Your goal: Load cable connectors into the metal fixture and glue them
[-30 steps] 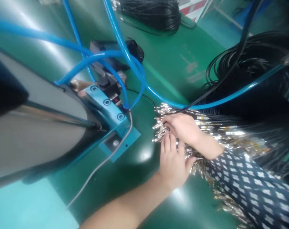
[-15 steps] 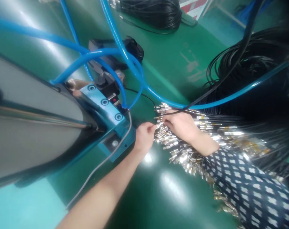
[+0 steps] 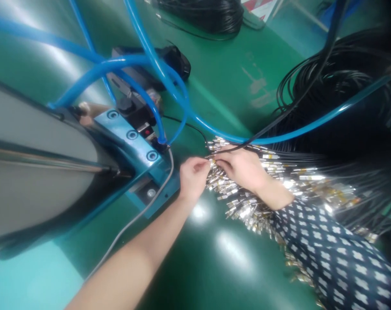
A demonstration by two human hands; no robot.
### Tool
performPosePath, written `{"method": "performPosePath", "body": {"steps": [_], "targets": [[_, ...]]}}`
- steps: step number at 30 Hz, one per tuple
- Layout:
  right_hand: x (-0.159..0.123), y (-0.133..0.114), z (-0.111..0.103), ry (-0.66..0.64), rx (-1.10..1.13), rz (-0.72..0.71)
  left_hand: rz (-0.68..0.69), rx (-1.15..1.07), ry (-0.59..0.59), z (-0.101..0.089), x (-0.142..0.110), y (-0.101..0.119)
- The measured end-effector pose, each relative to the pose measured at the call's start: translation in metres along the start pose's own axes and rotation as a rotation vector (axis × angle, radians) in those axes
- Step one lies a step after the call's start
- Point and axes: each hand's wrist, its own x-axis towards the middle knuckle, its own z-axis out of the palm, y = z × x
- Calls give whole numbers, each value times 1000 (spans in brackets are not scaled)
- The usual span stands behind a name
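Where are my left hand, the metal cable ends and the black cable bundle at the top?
Left hand (image 3: 193, 177): head view, middle of the hand.
Metal cable ends (image 3: 243, 206): head view, within the spread cluster.
Black cable bundle (image 3: 213, 18): head view, on its visible middle.

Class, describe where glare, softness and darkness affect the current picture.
Head view: bright glare patches on the green surface; head view: sparkling highlights on the metal cable ends; head view: soft detail at the left hand's fingertips; head view: coiled black cables, at right, sink into darkness.
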Motion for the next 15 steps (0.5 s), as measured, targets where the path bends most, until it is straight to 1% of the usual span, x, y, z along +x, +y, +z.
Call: {"method": "performPosePath", "body": {"steps": [2, 4, 7, 10, 12, 15], "targets": [[1, 0, 0, 12, -6, 51, -71, -30, 1, 1, 2, 0], [2, 2, 0, 23, -3, 62, -133, -46, -7, 0, 4, 2], [4, 4, 1, 49, 74, 64, -163, -51, -36, 0, 7, 7], [6, 6, 1, 71, 161, 91, -101, -22, -62, 0, 9, 12], [7, 6, 1, 74, 174, 109, -18, 13, -79, 0, 9, 15], [8, 6, 1, 75, 190, 122, 103, 64, -134, -2, 10, 18]]}}
